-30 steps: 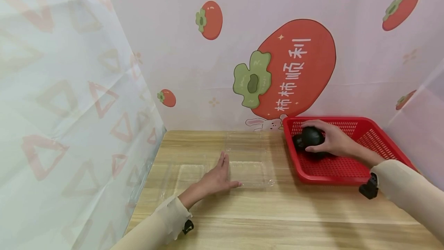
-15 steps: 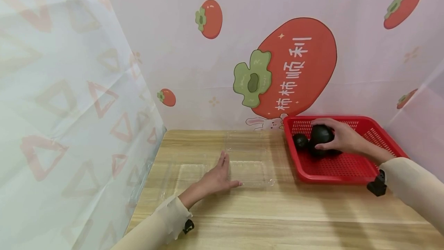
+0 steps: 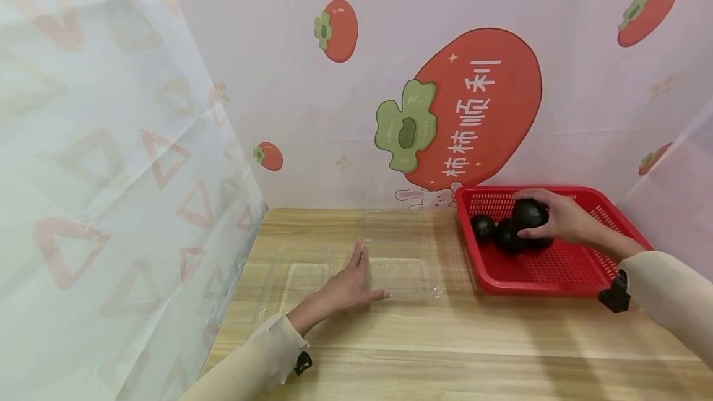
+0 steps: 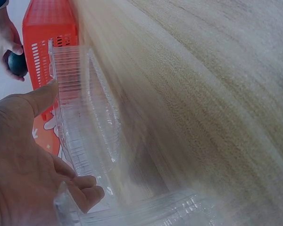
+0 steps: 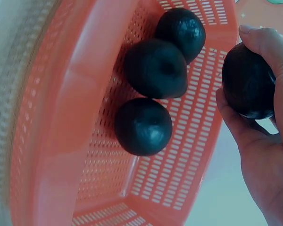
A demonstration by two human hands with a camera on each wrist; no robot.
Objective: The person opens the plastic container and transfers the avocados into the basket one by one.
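My right hand point(image 3: 562, 220) grips a dark avocado point(image 5: 247, 82), fingers on one side and thumb on the other, over the red basket point(image 3: 535, 290). Three more dark avocados lie inside: one point(image 3: 482, 226) near the left wall, one point(image 3: 508, 235) beside it, and one point(image 3: 543, 242) partly hidden below my right hand. My left hand point(image 3: 346, 286) rests with extended fingers at a clear plastic clamshell container point(image 3: 426, 277) on the table. In the left wrist view, its thumb lies at the container's rim and the fingertips are slightly bent near the other end.
The wooden table point(image 3: 445, 351) meets a persimmon-print backdrop point(image 3: 312, 104) behind and a pale sheet point(image 3: 111, 172) at the left. The container's other clear half point(image 3: 303, 265) reaches left under my left forearm. The basket's perforated walls rise around the avocados.
My right hand has lifted slightly and moved right with the avocado, so the ones beneath show more. My left hand and the container have stayed put.
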